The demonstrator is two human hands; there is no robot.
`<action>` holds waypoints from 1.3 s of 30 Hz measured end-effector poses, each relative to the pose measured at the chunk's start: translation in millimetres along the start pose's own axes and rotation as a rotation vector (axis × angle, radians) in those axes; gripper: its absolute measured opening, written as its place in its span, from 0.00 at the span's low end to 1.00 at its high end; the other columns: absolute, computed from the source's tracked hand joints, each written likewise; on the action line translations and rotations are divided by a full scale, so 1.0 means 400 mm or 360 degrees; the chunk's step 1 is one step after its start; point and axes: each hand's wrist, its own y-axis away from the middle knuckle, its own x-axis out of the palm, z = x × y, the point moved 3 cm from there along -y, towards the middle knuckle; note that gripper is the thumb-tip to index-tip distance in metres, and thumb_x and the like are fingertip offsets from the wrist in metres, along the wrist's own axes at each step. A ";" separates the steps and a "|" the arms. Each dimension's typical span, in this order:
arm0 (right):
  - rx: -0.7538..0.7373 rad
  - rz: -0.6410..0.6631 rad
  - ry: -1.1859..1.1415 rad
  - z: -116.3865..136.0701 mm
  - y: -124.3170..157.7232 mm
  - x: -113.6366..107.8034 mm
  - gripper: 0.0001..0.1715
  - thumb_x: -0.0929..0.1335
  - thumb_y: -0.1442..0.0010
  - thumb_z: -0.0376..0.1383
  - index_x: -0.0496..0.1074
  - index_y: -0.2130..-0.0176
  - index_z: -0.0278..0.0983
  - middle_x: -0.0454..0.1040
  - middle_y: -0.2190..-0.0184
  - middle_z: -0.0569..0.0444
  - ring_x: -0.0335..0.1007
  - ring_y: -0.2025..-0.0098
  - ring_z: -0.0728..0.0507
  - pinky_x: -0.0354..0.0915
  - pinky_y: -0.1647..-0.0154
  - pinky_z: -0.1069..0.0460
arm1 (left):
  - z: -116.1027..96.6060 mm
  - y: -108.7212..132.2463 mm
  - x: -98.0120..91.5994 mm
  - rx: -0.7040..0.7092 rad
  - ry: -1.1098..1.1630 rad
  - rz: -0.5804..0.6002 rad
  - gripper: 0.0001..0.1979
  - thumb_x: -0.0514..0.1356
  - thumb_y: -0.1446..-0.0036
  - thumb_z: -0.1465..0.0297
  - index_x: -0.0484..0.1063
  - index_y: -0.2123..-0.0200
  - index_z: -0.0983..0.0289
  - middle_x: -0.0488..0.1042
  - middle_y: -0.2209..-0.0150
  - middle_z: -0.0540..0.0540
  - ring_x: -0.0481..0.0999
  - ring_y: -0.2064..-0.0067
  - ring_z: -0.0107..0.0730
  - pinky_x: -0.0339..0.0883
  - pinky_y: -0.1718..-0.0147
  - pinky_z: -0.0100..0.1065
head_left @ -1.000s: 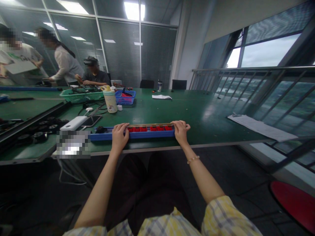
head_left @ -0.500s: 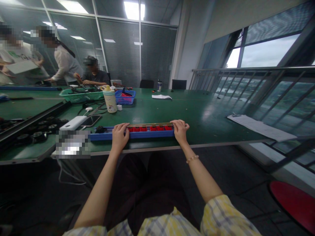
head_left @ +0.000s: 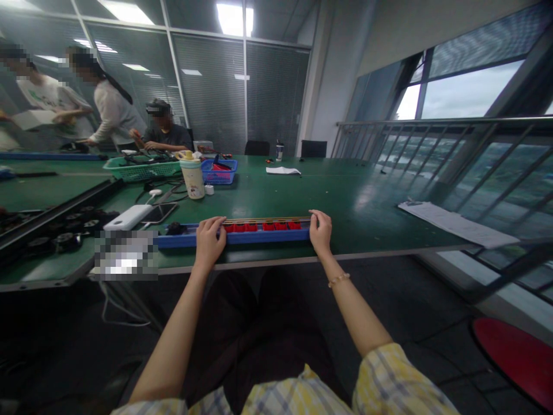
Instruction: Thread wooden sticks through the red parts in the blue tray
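Note:
A long blue channel-shaped housing (head_left: 254,237) lies along the table's front edge, with several red blocks (head_left: 280,225) set in it. Thin gold-coloured strips or wires (head_left: 259,219) run lengthwise above the blocks. My left hand (head_left: 210,237) is closed over the housing left of the blocks, its fingertips pinching the strips. At the far right end of the housing, my right hand (head_left: 320,231) pinches the other end of the strips between thumb and fingers. A black part (head_left: 175,228) sits in the housing's left end.
A white power bank (head_left: 128,217), a phone (head_left: 162,212) and a cup (head_left: 192,180) stand left of the housing. Behind are a green basket (head_left: 142,169) and a blue basket (head_left: 224,173). A clipboard (head_left: 453,222) lies at right. Several people work at far left.
My right hand has slid slightly right along the housing to its end. My left hand has hardly moved. At far left, a person carrying a white box has shifted.

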 end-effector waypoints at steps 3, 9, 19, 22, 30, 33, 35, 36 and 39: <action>0.0200 -0.0107 -0.0140 -0.037 0.000 -0.002 0.22 0.58 0.34 0.45 0.75 0.57 0.37 0.77 0.56 0.43 0.70 0.53 0.40 0.64 0.52 0.45 | 0.004 -0.001 0.001 -0.0001 -0.0018 -0.0034 0.18 0.51 0.38 0.68 0.72 0.48 0.62 0.75 0.52 0.59 0.70 0.48 0.45 0.63 0.45 0.47; 0.0735 -0.0243 -0.0627 -0.115 0.006 0.017 0.24 0.65 0.42 0.52 0.74 0.62 0.34 0.77 0.65 0.47 0.70 0.66 0.44 0.65 0.63 0.48 | 0.011 0.000 -0.002 -0.0046 -0.0059 -0.0088 0.16 0.50 0.38 0.68 0.71 0.50 0.64 0.74 0.53 0.61 0.69 0.49 0.46 0.63 0.46 0.47; 0.0965 -0.0196 -0.1047 -0.092 0.006 0.016 0.21 0.73 0.53 0.47 0.73 0.64 0.34 0.72 0.77 0.58 0.67 0.73 0.48 0.62 0.68 0.52 | 0.014 0.002 -0.001 -0.0075 -0.0127 -0.0068 0.13 0.51 0.38 0.68 0.72 0.55 0.63 0.74 0.56 0.59 0.69 0.51 0.46 0.62 0.48 0.45; 0.0943 -0.0161 -0.1066 -0.081 0.003 0.012 0.22 0.72 0.53 0.44 0.72 0.59 0.35 0.70 0.80 0.60 0.66 0.75 0.49 0.61 0.69 0.52 | 0.013 0.002 -0.002 -0.0081 -0.0127 -0.0068 0.12 0.51 0.38 0.69 0.72 0.56 0.62 0.74 0.56 0.59 0.69 0.51 0.46 0.62 0.48 0.45; 0.0906 -0.0175 -0.1095 -0.069 0.003 0.007 0.22 0.71 0.52 0.41 0.69 0.57 0.36 0.69 0.80 0.62 0.65 0.76 0.49 0.61 0.69 0.53 | 0.011 0.001 -0.004 -0.0058 -0.0125 -0.0076 0.12 0.51 0.39 0.69 0.72 0.57 0.62 0.74 0.57 0.59 0.69 0.53 0.46 0.63 0.49 0.45; 0.0931 -0.0238 -0.1107 -0.073 0.004 0.005 0.21 0.72 0.53 0.41 0.68 0.58 0.36 0.69 0.80 0.62 0.65 0.76 0.50 0.61 0.69 0.53 | 0.011 0.001 -0.004 -0.0063 -0.0122 -0.0071 0.12 0.51 0.39 0.69 0.72 0.57 0.62 0.74 0.57 0.59 0.69 0.52 0.46 0.62 0.49 0.45; 0.0956 -0.0281 -0.1124 -0.078 0.005 0.005 0.20 0.72 0.53 0.41 0.68 0.60 0.36 0.69 0.80 0.62 0.65 0.76 0.50 0.60 0.70 0.54 | 0.012 0.001 -0.003 -0.0071 -0.0119 -0.0065 0.12 0.51 0.39 0.69 0.72 0.57 0.62 0.74 0.57 0.59 0.69 0.52 0.47 0.62 0.49 0.46; 0.0966 -0.0301 -0.1136 -0.081 0.006 0.006 0.20 0.72 0.53 0.41 0.68 0.60 0.37 0.69 0.80 0.62 0.65 0.76 0.50 0.60 0.70 0.54 | 0.012 0.001 -0.003 -0.0074 -0.0117 -0.0063 0.12 0.51 0.39 0.69 0.72 0.57 0.62 0.74 0.57 0.59 0.69 0.52 0.47 0.62 0.49 0.46; 0.0990 -0.0344 -0.1161 -0.092 0.007 0.009 0.20 0.73 0.53 0.41 0.68 0.61 0.37 0.69 0.80 0.62 0.65 0.76 0.51 0.60 0.71 0.54 | 0.012 0.001 -0.003 -0.0069 -0.0109 -0.0062 0.11 0.51 0.39 0.69 0.72 0.57 0.62 0.74 0.57 0.59 0.69 0.52 0.46 0.62 0.49 0.46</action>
